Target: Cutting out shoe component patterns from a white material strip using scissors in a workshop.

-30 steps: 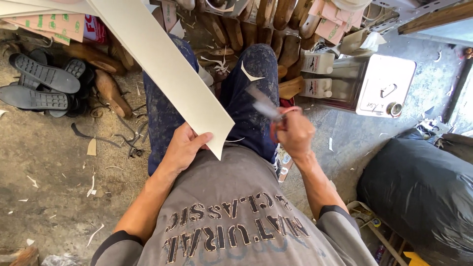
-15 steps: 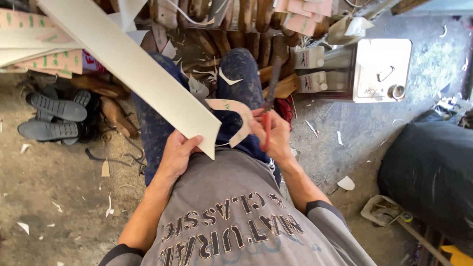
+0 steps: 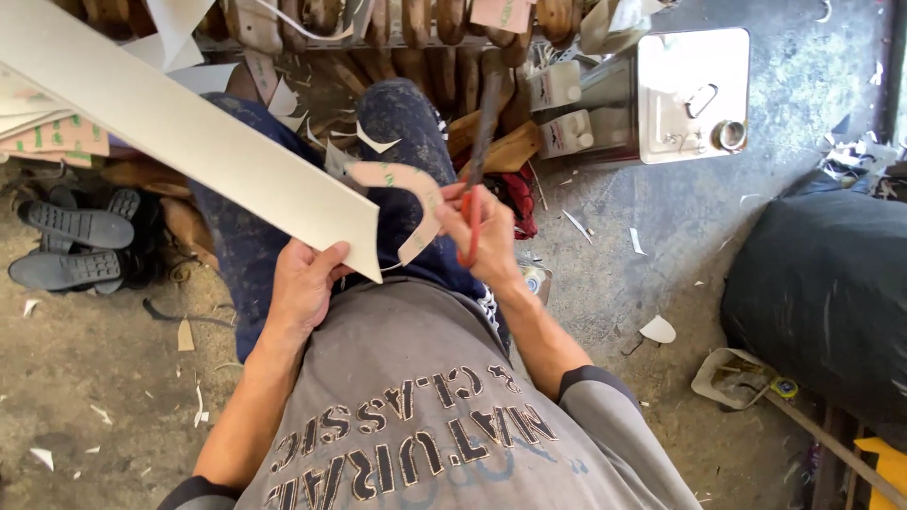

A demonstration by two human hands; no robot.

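Observation:
My left hand (image 3: 302, 283) grips the near end of a long white strip (image 3: 189, 132), which slants up to the left across my lap. My right hand (image 3: 491, 241) is closed on red-handled scissors (image 3: 470, 222), their dark blades pointing up and away from me. The same hand's fingers also pinch a curved, horseshoe-shaped beige pattern piece (image 3: 402, 184). That piece lies over my right knee, just right of the strip's pointed corner. Both hands rest close together above my blue trousers.
Wooden shoe lasts (image 3: 425, 24) line the top edge. A square metal can (image 3: 694, 90) and white containers (image 3: 557, 90) stand at the upper right. A black bag (image 3: 822, 293) lies on the right, dark shoe soles (image 3: 71, 250) on the left. Offcuts litter the concrete floor.
My right hand came in from the right with the scissors and now also holds the curved pattern piece over my knee. My left hand kept hold of the white strip.

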